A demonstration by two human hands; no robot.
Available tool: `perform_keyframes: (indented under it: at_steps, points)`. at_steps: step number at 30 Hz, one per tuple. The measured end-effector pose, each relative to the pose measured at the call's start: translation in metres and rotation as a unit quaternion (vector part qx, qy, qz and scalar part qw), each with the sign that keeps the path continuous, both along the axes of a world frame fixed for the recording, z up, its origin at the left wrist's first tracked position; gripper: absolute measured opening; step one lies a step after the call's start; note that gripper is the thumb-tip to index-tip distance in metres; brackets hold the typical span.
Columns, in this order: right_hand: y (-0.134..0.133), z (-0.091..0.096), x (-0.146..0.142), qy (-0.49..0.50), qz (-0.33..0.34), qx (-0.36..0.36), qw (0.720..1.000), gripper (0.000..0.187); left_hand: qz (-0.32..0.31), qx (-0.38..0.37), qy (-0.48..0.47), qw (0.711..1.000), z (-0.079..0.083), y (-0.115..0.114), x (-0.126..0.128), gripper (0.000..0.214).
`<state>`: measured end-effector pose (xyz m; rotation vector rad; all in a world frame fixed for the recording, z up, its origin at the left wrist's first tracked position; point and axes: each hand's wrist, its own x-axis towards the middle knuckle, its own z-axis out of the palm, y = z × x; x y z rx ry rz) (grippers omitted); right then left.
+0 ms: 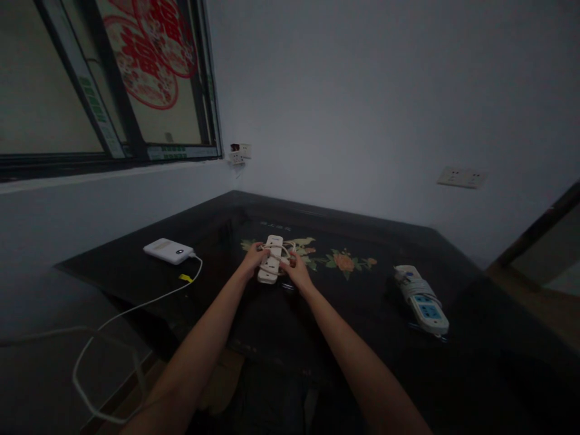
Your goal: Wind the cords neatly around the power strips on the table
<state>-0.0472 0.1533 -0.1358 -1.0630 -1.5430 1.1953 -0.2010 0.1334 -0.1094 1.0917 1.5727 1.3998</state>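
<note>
A white power strip [270, 264] lies near the middle of the dark table, with its pale cord [277, 246] looped loosely across it. My left hand [254, 258] is at the strip's left side, its fingers closed on the strip and cord. On the right side, my right hand [296, 269] pinches loops of the cord between thumb and fingers. Some fingertips are hidden behind the cord and the strip.
To the right lies another power strip [421, 301] with its cord wound around it. A white power bank [168, 250] with a white cable [149, 297] sits at the left. The flower-patterned table [344, 338] meets the wall, which carries sockets [462, 177].
</note>
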Motion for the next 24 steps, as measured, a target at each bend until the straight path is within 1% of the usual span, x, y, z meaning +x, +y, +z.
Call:
perform_keyframes:
  at_steps: [2, 4, 6, 8, 12, 15, 17, 19, 21, 24]
  points:
    - [-0.002, 0.001, 0.011, 0.001, 0.005, 0.005, 1.000, 0.049, -0.013, -0.019, -0.040, 0.999, 0.002, -0.003, 0.011, 0.038]
    - [-0.007, 0.004, 0.029, 0.006, 0.011, 0.010, 1.000, 0.049, -0.033, -0.025, -0.074, 0.996, 0.005, -0.008, 0.026, 0.051]
    - [-0.014, 0.008, 0.055, 0.012, 0.021, 0.009, 1.000, 0.053, -0.065, -0.026, -0.104, 0.992, 0.008, -0.015, 0.044, 0.064]
    - [-0.024, 0.013, 0.085, 0.018, 0.034, 0.001, 0.999, 0.059, -0.104, -0.027, -0.133, 0.985, 0.009, -0.023, 0.065, 0.069]
    - [-0.047, 0.021, 0.147, 0.021, 0.047, -0.027, 0.998, 0.062, -0.184, -0.049, -0.192, 0.963, 0.008, -0.040, 0.112, 0.070]
    - [-0.060, 0.025, 0.180, 0.015, 0.036, -0.044, 0.998, 0.058, -0.222, -0.075, -0.222, 0.946, 0.004, -0.045, 0.145, 0.067]
    - [-0.065, 0.025, 0.193, 0.011, 0.016, -0.044, 0.999, 0.054, -0.237, -0.084, -0.232, 0.940, 0.001, -0.045, 0.162, 0.067]
    - [-0.066, 0.024, 0.199, 0.007, -0.007, -0.039, 0.999, 0.053, -0.247, -0.085, -0.232, 0.937, -0.001, -0.042, 0.172, 0.067]
    - [-0.066, 0.022, 0.201, 0.005, -0.023, -0.035, 0.999, 0.055, -0.257, -0.084, -0.224, 0.936, -0.001, -0.041, 0.176, 0.065]
    - [-0.068, 0.019, 0.199, 0.003, -0.033, -0.035, 0.999, 0.055, -0.276, -0.081, -0.195, 0.937, 0.002, -0.041, 0.171, 0.062]
